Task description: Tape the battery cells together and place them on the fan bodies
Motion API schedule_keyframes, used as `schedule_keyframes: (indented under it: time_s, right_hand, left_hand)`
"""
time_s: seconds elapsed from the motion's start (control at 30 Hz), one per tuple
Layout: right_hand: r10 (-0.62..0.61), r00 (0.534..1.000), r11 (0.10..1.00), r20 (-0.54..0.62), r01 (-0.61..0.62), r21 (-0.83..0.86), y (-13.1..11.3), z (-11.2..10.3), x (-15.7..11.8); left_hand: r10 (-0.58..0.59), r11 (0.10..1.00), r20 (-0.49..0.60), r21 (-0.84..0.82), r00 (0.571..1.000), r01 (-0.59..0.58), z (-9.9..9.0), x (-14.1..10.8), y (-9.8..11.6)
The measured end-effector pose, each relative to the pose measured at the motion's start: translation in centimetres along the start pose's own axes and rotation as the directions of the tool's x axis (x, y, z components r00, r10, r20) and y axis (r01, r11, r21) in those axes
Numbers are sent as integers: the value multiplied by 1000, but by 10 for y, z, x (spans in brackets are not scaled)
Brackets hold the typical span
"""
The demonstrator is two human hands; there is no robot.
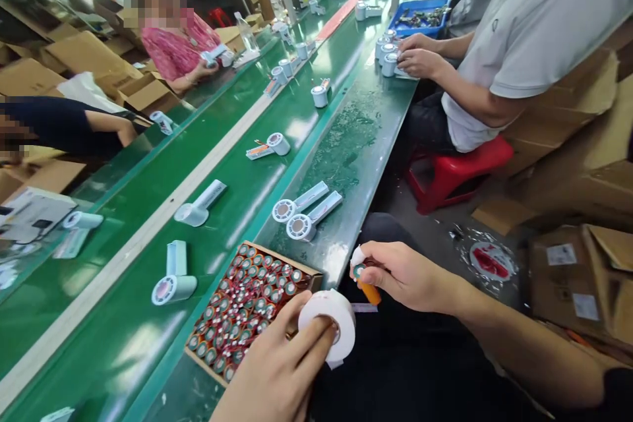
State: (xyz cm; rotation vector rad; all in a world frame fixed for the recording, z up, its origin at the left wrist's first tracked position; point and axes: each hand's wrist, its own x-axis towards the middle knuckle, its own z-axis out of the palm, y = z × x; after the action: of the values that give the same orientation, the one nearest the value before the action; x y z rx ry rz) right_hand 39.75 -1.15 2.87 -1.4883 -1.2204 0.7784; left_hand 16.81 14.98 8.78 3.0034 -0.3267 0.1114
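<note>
Battery [370, 293] partly behind right grip [408, 277]

Tape roll [347, 320] is matt white, looks papery. The battery cell [368, 293] has a smooth orange plastic-looking wrap. Fan housings [192, 213] are smooth pale plastic, counter [341, 148]'s glossy green but blotchy, stool [457, 163]'s shiny red plastic, cartons [554, 283] just dull cardboard.

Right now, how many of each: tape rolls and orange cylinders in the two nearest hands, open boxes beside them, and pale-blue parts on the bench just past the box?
Tape roll, in the left hand: 1
Orange cylinder, in the right hand: 1
Open box: 1
Pale-blue parts: 2
Total: 5
</note>
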Motion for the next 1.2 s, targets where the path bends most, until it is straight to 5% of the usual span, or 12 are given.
schedule_keyframes:
  time_s: [0.27, 0.47, 0.57, 0.67, 0.77, 0.87, 0.97, 1.1, 1.2]
  right_hand:
    - [162, 987, 986, -11, -162, -37, 4, 2, -23]
    - [304, 923, 800, 235, -381, 464, 38, -3, -38]
    - [417, 908, 675, -47, -274, 685, 46, 9, -32]
    - [550, 758, 542, -350, -5, 840, 40, 35, -22]
    - [604, 676, 447, -422, 150, 882, 28, 64, -17]
    - [596, 712, 436, -372, 103, 894, 23, 73, -13]
    - [534, 700, 524, -474, 166, 835, 30, 40, -3]
    - [439, 389, 702, -810, 414, 579, 52, -36, 9]
    - [456, 377, 756, -806, 314, 575, 75, -63, -3]
  left_hand:
    - [244, 958, 90, 136, 966, -254, 34, 34, -3]
    - [226, 960, 92, 147, 970, -238, 37, 40, 3]
    - [131, 980, 35, 146, 991, -134, 44, 43, 12]
    - [9, 990, -29, 143, 1000, -5, 50, 48, 19]
    - [-24, 984, -67, 174, 997, 35, 54, 55, 23]
    - [0, 983, -70, 185, 998, 13, 60, 56, 28]
    - [56, 997, -103, 52, 993, -51, 61, 41, 33]
    - [-104, 994, -170, 16, 980, 108, 36, -10, 24]
    - [-343, 925, -206, 96, 916, 368, 8, -65, 7]
